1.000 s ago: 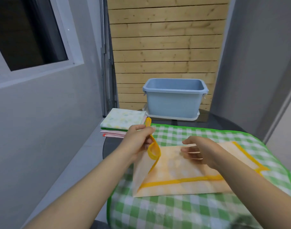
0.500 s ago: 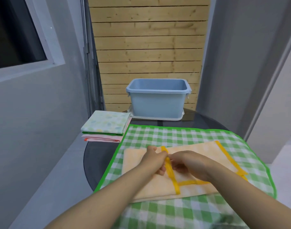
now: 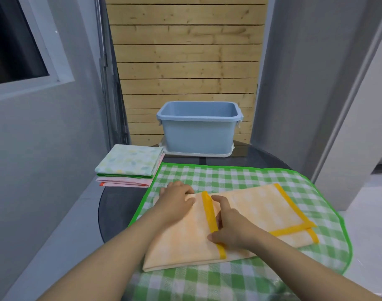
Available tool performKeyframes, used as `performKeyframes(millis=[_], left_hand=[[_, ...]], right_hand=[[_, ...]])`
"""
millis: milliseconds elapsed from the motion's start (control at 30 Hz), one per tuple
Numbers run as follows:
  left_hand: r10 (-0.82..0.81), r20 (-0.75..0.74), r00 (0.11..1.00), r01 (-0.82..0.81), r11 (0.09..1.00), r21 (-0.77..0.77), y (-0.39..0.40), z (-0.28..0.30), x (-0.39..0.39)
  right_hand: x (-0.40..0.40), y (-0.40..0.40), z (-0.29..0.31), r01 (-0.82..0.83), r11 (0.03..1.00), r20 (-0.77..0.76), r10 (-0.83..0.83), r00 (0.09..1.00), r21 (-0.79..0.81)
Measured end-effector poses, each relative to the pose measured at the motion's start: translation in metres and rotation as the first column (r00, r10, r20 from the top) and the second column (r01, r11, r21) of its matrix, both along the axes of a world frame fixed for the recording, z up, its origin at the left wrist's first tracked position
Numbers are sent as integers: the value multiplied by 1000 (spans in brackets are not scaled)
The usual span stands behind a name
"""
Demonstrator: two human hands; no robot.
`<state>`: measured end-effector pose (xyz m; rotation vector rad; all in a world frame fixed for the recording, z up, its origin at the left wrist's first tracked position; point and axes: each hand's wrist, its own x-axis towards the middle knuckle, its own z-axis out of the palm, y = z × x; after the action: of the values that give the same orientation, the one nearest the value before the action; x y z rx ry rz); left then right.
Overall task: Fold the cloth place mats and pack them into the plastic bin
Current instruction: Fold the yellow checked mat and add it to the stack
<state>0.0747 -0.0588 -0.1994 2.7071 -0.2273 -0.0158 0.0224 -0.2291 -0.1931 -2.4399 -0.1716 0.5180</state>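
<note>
Left hand (image 3: 177, 203) flat on the orange mat (image 3: 250, 216), fingers out, pressing the folded flap down. Right hand (image 3: 231, 227) also loose and flat, finger and thumb along the yellow edge (image 3: 210, 213). Nothing pinched. Mat lying on the green checked cloth (image 3: 229, 174). Could spring open if let go too soon. Could drag the checked cloth crooked. Blue bin (image 3: 198, 131) at the back, looking empty; folded stack (image 3: 129, 165) just left of it.

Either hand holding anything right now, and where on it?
Nothing gripped: left hand and right hand press the orange mat flat beside its folded-over yellow border.
</note>
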Motion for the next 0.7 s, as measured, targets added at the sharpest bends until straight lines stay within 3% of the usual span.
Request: performKeyframes(millis=[167,300,433,533,600,700], left_hand=[[75,-62,995,-90,954,-287,2,-2,9],[81,-120,989,-120,925,-362,4,6,10],[61,-194,979,-111,961,-254,13,28,0],[-30,-341,940,13,999,-52,22,38,-11],[-79,-419,905,74,997,-28,22,39,-21],[-87,-371,924,120,991,65,17,35,-34]], right_hand=[[-2,3,-3,28,1000,23,-28,999,-4],[1,-2,3,44,998,81,-40,996,-52],[10,-6,11,111,972,352,-31,935,-209],[21,-11,10,190,961,454,-80,887,-203],[26,-11,6,205,953,504,-67,861,-225],[29,-7,-5,170,928,582,59,811,-331]])
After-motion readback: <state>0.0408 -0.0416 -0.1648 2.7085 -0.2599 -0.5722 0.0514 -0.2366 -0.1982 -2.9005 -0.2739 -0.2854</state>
